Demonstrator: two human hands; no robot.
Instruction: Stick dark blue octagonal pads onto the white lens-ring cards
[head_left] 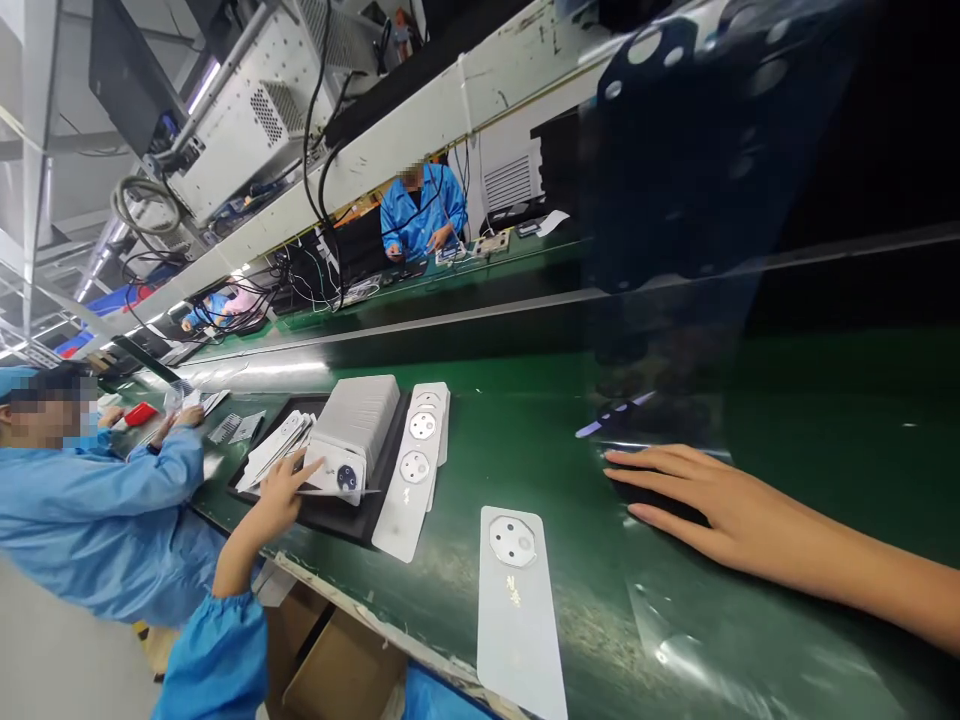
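My left hand (276, 500) reaches over a black tray (352, 518), its fingers at a thin white phone back panel (330, 474) with a dark round camera area. The fingers appear closed on the panel's edge, though the grip is partly hidden. Beside it stands a thick stack of white panels (358, 415). My right hand (694, 495) is stretched out with fingers spread, touching clear plastic film (660, 250) that rises above it. A single white panel (519, 610) with a round camera cutout area and gold lettering lies between my hands.
More white panels (412, 490) overlap at the tray's right edge. A co-worker in a blue smock (97, 520) works at the left, hands on the green bench (450, 600). Another person (424, 210) sits across. Black cables (322, 150) hang from the overhead beam (420, 130).
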